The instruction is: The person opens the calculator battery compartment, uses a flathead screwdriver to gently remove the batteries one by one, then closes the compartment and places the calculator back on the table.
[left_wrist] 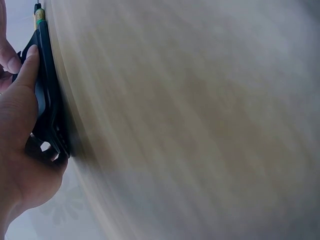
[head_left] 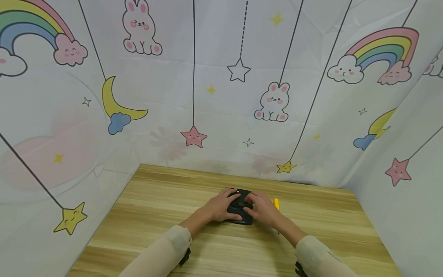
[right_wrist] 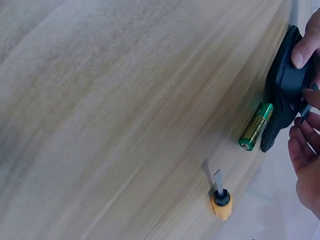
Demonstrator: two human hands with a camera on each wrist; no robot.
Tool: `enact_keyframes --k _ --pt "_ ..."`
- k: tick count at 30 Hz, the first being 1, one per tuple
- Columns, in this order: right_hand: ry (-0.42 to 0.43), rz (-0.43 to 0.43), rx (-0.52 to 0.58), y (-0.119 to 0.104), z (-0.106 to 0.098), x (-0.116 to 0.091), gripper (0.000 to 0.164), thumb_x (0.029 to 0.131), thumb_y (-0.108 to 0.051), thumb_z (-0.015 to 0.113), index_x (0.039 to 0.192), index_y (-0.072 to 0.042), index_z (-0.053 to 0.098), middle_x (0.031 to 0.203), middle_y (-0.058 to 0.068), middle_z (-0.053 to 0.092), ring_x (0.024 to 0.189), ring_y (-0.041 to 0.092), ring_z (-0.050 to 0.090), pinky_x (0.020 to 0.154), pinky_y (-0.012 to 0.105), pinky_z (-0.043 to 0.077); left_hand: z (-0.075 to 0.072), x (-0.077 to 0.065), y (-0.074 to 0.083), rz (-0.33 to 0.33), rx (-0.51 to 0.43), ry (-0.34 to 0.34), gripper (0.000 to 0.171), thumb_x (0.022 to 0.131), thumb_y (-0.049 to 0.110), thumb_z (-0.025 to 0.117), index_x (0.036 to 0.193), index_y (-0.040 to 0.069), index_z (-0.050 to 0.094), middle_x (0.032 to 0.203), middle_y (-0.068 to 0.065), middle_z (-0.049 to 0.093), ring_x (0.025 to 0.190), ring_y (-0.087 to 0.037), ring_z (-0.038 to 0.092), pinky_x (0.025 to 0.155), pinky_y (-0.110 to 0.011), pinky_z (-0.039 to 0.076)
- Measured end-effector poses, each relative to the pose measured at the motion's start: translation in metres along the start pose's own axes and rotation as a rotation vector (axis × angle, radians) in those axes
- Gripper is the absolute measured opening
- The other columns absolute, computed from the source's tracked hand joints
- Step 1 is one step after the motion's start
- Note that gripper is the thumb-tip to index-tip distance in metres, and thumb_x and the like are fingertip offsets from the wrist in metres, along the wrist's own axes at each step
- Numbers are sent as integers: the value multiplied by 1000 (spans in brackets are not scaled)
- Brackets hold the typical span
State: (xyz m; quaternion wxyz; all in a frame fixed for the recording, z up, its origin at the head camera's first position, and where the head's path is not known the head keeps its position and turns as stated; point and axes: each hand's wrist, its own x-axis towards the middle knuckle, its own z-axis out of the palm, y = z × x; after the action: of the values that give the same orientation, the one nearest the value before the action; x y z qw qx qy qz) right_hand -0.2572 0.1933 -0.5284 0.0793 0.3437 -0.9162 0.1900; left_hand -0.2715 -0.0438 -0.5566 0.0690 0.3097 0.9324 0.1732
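Observation:
A black plastic device (head_left: 245, 216) with a wedge-like profile lies on the table; its exact kind does not show. My left hand (head_left: 219, 206) grips it from the left, thumb along the near part and fingers over the far part. In the left wrist view the left thumb (left_wrist: 30, 70) presses on the device (left_wrist: 46, 85). At its right side my right hand (head_left: 263, 208) pinches a small black piece (right_wrist: 304, 109), which appears to be a flap or cover on the device. Palms hide part of the device in the head view.
A green and gold battery (right_wrist: 256, 127) lies beside the device. To the right is a screwdriver (head_left: 276, 204) with a yellow handle and flat metal tip. Printed fabric walls (head_left: 221, 154) border the wooden table (head_left: 155, 200) at the back and sides.

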Motion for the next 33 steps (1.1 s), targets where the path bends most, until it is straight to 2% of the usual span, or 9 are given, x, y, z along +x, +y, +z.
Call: enact_keyframes --k 9,22,33 --pt "-10 25 12 -5 5 5 23 91 -21 87 107 -11 74 104 1 65 94 17 62 87 41 59 1 1 0 0 -4 5 95 94 74 64 167 20 37 174 -4 26 162 -29 20 120 -53 39" --pt "-6 -15 43 -9 10 8 22 93 -19 85 108 -8 74 104 5 66 94 18 63 86 40 58 3 2 -2 0 -1 1 94 94 72 65 167 20 37 174 -4 26 162 -30 19 119 -54 40" --pt "13 -46 30 -12 13 10 21 93 -18 86 107 -8 75 100 1 65 90 16 62 82 38 58 2 1 -2 14 -2 12 94 94 71 66 166 18 39 173 -7 28 161 -32 22 119 -54 40"
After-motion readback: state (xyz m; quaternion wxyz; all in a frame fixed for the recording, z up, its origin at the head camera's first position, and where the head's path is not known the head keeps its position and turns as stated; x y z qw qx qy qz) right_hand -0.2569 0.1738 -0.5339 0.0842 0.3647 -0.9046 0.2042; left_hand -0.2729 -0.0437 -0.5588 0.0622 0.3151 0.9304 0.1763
